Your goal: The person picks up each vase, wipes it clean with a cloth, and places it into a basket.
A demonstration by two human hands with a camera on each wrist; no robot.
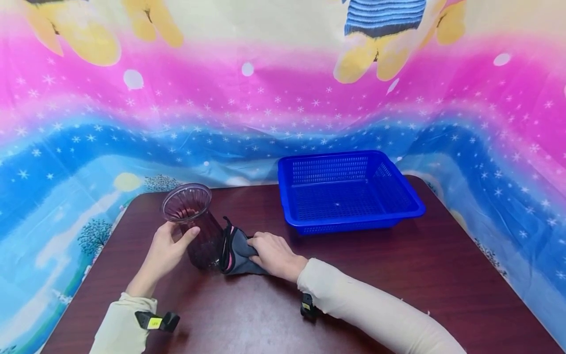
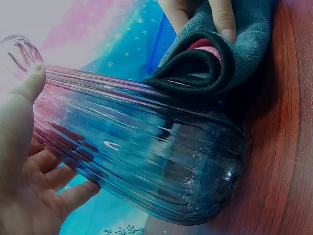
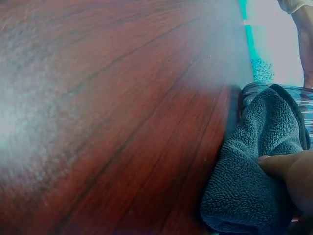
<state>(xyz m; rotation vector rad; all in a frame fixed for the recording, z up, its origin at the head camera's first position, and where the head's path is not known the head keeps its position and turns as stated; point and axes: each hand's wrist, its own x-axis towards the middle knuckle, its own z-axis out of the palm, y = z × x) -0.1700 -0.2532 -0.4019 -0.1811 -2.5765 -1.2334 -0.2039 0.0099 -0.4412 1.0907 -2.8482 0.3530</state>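
Note:
A clear ribbed glass vase (image 1: 201, 241) with a flared rim stands slightly tilted on the left part of the table. My left hand (image 1: 170, 248) grips it just under the rim, thumb on the near side and fingers behind. In my right hand (image 1: 276, 253) is a folded grey cloth (image 1: 245, 255) with black edging and a pink inner side. The cloth lies against the lower right side of the vase. In the left wrist view, the vase (image 2: 146, 147) shows its ribs and thick base, with the cloth (image 2: 249, 54) folded over beside it.
A blue plastic basket (image 1: 349, 223) with perforated walls stands at the back right of the dark wooden table (image 1: 398, 305). Behind the table hangs a printed curtain (image 1: 283, 98) in pink and blue.

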